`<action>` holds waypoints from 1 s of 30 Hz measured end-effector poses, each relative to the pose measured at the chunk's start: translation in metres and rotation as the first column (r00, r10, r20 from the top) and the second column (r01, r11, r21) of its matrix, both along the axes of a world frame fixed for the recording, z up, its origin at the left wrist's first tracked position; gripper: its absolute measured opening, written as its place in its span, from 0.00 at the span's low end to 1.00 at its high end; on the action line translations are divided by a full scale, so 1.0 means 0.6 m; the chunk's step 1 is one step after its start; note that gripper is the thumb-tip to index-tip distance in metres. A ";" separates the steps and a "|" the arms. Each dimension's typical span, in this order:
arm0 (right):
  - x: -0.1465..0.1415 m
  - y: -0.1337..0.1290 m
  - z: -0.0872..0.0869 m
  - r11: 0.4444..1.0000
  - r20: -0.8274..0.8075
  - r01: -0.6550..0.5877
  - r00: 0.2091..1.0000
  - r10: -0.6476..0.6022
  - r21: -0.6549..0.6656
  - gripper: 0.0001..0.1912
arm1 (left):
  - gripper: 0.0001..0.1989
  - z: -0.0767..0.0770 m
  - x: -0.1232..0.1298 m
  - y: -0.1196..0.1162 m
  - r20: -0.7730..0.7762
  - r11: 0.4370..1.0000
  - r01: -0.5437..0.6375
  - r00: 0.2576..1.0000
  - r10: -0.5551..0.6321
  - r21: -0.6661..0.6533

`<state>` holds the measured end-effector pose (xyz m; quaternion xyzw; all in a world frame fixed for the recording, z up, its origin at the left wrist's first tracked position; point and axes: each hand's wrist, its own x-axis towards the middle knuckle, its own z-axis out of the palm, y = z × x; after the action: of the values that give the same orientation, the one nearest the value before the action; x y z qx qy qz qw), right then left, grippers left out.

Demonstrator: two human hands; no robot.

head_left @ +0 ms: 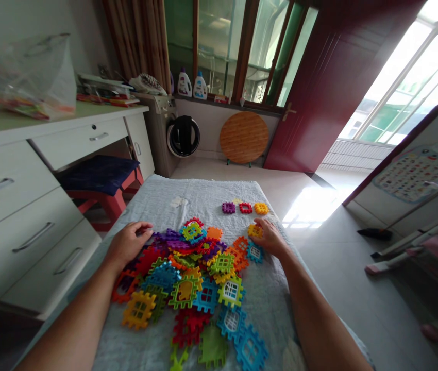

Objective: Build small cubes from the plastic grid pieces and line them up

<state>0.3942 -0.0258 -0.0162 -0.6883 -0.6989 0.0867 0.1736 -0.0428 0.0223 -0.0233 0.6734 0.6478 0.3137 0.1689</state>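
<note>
A pile of interlocking plastic tiles in red, blue, green, yellow, orange and purple [184, 291] is spread over the cloth-covered table. My left hand [129, 242] rests at the pile's left edge beside purple tiles [170, 238], its fingers curled together; whether anything is in them is hidden. On the right, my right hand [270, 237] has its fingers closed on a yellow tile [255, 231], just above a blue window tile [255, 252]. Beyond it, a purple tile [228, 207], a red tile [246, 208] and a yellow window tile [261, 208] lie in a row.
The light blue cloth [203, 193] covers the table. A dark-topped red stool [101, 178] and white drawers [37, 221] stand at the left. Behind are a washing machine [161, 123], a round wooden board [243, 138] and a red door [319, 82].
</note>
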 end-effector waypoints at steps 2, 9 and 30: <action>-0.003 0.004 0.008 0.999 0.061 0.007 0.998 -0.005 -0.034 0.29 | 0.19 -0.001 -0.001 0.000 0.009 1.000 0.000 1.000 0.000 0.005; -0.022 0.026 0.050 0.980 0.359 0.015 0.932 0.058 -0.198 0.22 | 0.19 -0.003 -0.002 0.003 0.022 0.999 -0.001 1.000 0.000 0.035; -0.017 0.207 0.071 0.974 0.394 -0.089 0.904 0.167 -0.210 0.29 | 0.19 -0.008 -0.003 0.004 0.013 0.999 -0.014 1.000 0.014 0.040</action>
<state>0.3838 0.0987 0.0265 -0.6568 -0.7523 0.0172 -0.0483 -0.0449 0.0247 -0.0280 0.6701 0.6451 0.3319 0.1572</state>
